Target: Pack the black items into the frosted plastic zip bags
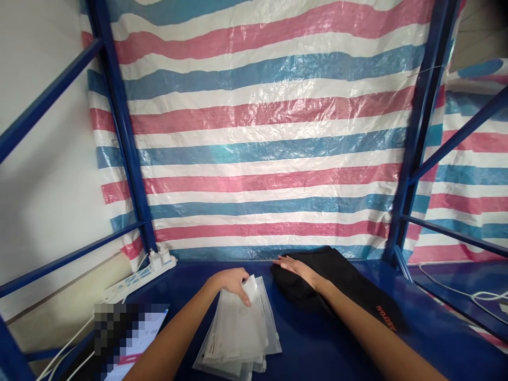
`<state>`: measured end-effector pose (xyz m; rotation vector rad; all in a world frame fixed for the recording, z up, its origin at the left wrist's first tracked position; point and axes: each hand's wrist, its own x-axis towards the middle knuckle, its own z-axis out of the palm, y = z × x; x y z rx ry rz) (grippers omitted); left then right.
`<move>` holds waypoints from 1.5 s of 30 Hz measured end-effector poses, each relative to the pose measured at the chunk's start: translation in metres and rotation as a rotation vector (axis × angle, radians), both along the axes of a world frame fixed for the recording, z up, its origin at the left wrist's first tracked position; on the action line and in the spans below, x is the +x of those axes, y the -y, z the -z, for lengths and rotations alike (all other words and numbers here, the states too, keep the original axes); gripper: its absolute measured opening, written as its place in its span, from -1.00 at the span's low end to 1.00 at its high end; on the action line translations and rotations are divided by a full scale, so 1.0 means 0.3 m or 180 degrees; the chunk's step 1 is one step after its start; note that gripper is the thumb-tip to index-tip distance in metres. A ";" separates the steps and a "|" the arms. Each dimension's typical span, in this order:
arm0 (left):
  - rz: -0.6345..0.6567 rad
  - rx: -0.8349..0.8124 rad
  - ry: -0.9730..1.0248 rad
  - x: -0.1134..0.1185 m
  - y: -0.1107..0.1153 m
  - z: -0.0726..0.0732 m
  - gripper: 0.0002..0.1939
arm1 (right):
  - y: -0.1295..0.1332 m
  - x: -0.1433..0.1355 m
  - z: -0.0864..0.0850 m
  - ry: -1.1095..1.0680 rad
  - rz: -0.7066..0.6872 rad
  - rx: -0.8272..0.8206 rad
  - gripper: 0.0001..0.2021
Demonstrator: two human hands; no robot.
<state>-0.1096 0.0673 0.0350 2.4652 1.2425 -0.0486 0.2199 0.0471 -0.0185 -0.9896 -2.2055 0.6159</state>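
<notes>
A stack of frosted plastic zip bags (242, 330) lies slightly fanned on the blue surface in front of me. At its far edge is my left hand (232, 282), thumb over the top bag and fingers curled round the edge. The top bag's corner bends up beside the thumb. To the right, a folded black cloth item (341, 278) with orange lettering lies on the same surface; whether it is a garment or a bag I cannot tell. My right hand (299, 270) rests flat on its left part, fingers stretched out.
A white power strip (138, 280) with plugged-in chargers lies at the left back. A lit screen (137, 341), partly blurred out, is near my left forearm. Blue metal posts (123, 127) and rails frame the surface (301, 338). Striped plastic sheeting (270, 143) hangs behind. White cables (456, 288) lie right.
</notes>
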 end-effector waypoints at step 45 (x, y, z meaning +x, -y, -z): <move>-0.1542 0.0792 0.3911 -0.175 0.033 0.143 -0.35 | -0.027 -0.368 0.018 -0.1599 0.0502 -0.0170 -0.35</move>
